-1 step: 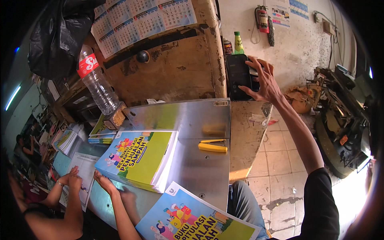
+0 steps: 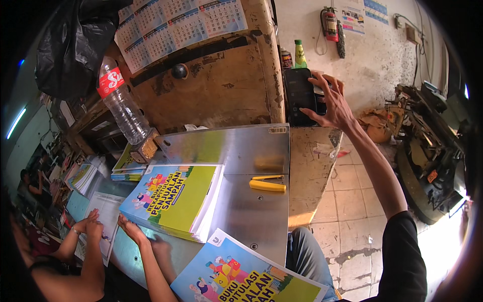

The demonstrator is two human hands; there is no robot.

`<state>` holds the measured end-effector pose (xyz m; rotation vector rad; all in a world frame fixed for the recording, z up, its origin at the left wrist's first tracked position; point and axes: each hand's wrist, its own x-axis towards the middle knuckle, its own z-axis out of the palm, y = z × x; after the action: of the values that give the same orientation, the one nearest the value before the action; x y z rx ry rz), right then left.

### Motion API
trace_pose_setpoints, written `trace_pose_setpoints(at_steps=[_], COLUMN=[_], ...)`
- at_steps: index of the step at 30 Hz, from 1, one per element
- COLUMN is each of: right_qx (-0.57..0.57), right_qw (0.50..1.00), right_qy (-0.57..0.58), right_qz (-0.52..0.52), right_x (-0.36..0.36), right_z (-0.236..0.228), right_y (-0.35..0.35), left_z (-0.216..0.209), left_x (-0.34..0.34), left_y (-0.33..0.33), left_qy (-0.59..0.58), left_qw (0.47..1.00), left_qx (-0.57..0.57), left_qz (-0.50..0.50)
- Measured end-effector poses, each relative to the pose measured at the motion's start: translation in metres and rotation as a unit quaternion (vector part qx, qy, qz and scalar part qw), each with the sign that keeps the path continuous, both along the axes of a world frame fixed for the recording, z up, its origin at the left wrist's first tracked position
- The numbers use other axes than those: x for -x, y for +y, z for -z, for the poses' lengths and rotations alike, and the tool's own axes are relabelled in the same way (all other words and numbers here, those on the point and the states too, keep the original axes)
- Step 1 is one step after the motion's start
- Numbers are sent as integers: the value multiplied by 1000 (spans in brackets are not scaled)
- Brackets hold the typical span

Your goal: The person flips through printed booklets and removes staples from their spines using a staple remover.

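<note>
My right arm reaches far right, and my right hand point(image 2: 332, 103) grips the right edge of a black smartphone point(image 2: 300, 95) with thumb and fingers. The phone is upright beside the corner of the worn cabinet, its screen dark. My left hand point(image 2: 132, 230) has its fingers stretched out and rests against the near left edge of a stack of booklets point(image 2: 168, 199) with blue and green covers. Another such booklet point(image 2: 241, 272) lies closer to me, at the lower edge. A yellow stapler point(image 2: 267, 184) lies on the metal table point(image 2: 236, 201), right of the stack.
A clear plastic bottle point(image 2: 126, 110) with a red label leans by the cabinet point(image 2: 216, 85), below a black plastic bag point(image 2: 75, 50). A co-worker's hands point(image 2: 89, 227) are over a printed sheet point(image 2: 108, 206) at left. Dark machinery point(image 2: 427, 161) stands at right; a green bottle point(image 2: 300, 54) is behind the phone.
</note>
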<state>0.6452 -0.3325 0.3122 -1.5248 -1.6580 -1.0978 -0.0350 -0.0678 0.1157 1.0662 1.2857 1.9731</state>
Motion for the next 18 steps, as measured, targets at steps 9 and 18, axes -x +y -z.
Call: trace_pose_setpoints(at_steps=[9, 18], right_qx=[19, -2], right_qw=[1000, 1000], right_qy=[-6, 8], right_qz=[4, 5], right_x=[-6, -6], right_z=[3, 5], right_y=[3, 7], left_z=[1, 3], left_x=[-4, -3], left_y=[3, -2], left_qy=[6, 3], left_qw=[1000, 1000], left_qx=[5, 2], left_qz=[3, 1])
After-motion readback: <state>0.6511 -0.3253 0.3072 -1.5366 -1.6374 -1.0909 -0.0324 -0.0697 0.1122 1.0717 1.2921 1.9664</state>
